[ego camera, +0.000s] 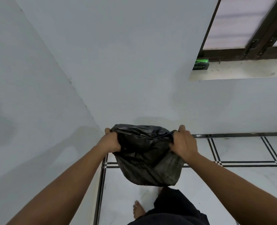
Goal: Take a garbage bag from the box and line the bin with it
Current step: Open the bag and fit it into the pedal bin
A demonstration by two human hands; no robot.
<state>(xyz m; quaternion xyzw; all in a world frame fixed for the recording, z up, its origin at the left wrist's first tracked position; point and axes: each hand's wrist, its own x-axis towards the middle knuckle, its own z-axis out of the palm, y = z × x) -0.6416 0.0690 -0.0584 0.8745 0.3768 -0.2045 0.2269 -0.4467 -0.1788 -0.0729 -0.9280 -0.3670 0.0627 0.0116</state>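
Note:
A black garbage bag [146, 156] hangs in the air in front of me, near the corner of the room. My left hand [110, 141] grips the left side of its rim and my right hand [182, 142] grips the right side, so the mouth is stretched between them. The bag's body sags down toward the floor. A green and black box [201, 64] lies on the window sill at the upper right, apart from both hands. No bin shows in this view.
White walls meet in a corner just behind the bag. The window sill [241, 70] and a dark window frame [254, 46] lie at the upper right. White floor tiles [232, 184] with black lines spread below. My bare foot [138, 211] stands under the bag.

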